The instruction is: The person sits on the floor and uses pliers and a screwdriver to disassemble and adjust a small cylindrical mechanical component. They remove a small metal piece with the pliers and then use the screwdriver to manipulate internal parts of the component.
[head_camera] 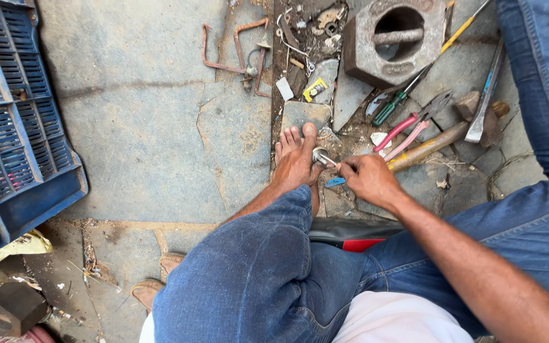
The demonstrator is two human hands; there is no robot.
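My right hand point(366, 178) is down on the stone floor just right of my bare foot point(295, 162). Its fingers pinch the end of a small shiny metal ring piece point(321, 156), which lies against my big toe. A blue-handled tool tip point(335, 182) pokes out below the hand; whether the hand grips it too I cannot tell. My left hand is out of view. My jeans-clad knee point(255, 267) fills the lower middle.
Pink-handled pliers point(406, 131), a wooden-handled hammer point(428, 148), a green screwdriver point(394, 107) and a flat file point(485, 95) lie right of the hand. A heavy hexagonal metal block point(394, 41) sits beyond, rusty bent rods point(233, 54) at top centre, a blue plastic crate point(14, 127) at left.
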